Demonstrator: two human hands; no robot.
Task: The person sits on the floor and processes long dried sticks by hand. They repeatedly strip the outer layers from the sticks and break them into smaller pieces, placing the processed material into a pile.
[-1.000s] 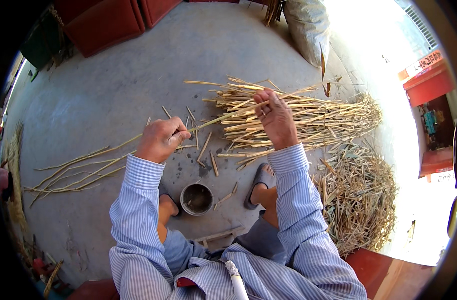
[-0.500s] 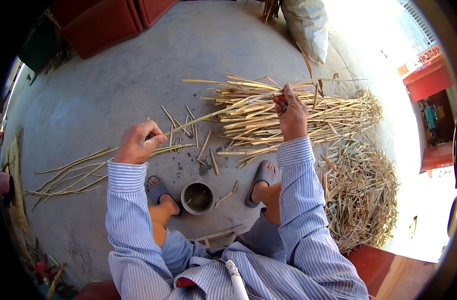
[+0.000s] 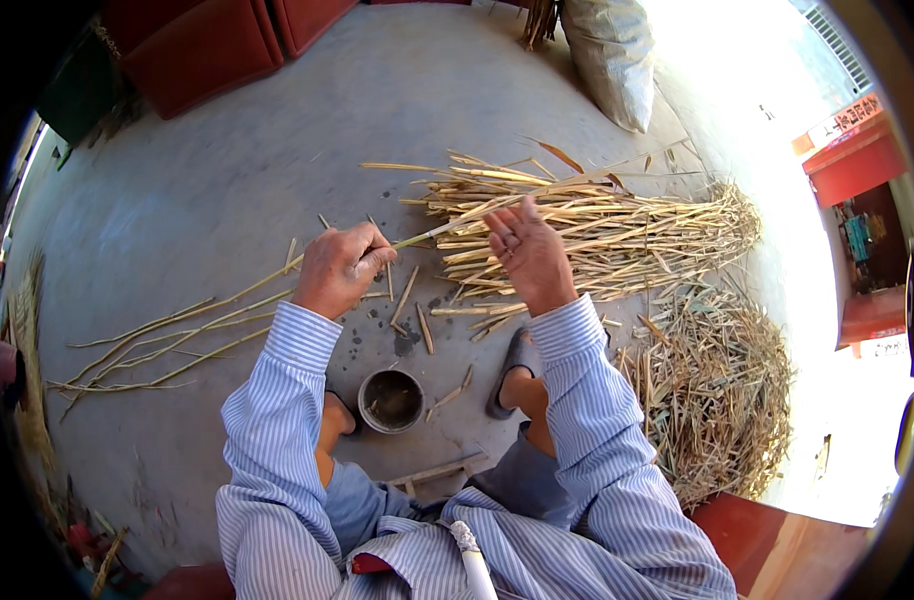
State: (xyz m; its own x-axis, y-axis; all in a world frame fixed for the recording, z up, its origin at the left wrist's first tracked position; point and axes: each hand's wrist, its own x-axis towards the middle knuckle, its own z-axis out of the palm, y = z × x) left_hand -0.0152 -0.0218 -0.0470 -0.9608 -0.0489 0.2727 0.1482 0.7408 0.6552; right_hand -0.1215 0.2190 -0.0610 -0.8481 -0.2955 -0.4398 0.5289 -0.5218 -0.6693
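A long pale reed stalk (image 3: 439,231) slants up to the right, with dry leaves toward its far end. My left hand (image 3: 341,270) is closed round its greener part. Just below the stalk is my right hand (image 3: 533,257), palm turned up and fingers loosely apart; whether a fingertip touches the stalk I cannot tell. Beneath and beyond my right hand lies a thick heap of cut yellow stalks (image 3: 647,222). Several long thin stalks (image 3: 167,345) spread over the floor on the left, partly behind my left forearm.
Between my feet stands a small round bowl (image 3: 391,402) of dark liquid. A pile of dry leaf scraps (image 3: 722,390) is on the right. Short stalk pieces (image 3: 407,295) litter the floor. Further off are a stuffed sack (image 3: 612,60) and red seats (image 3: 202,55).
My left hand has moved right and slightly up along the stalk. My right hand has come left and down, its fingers loosening from the stalk they were pinching.
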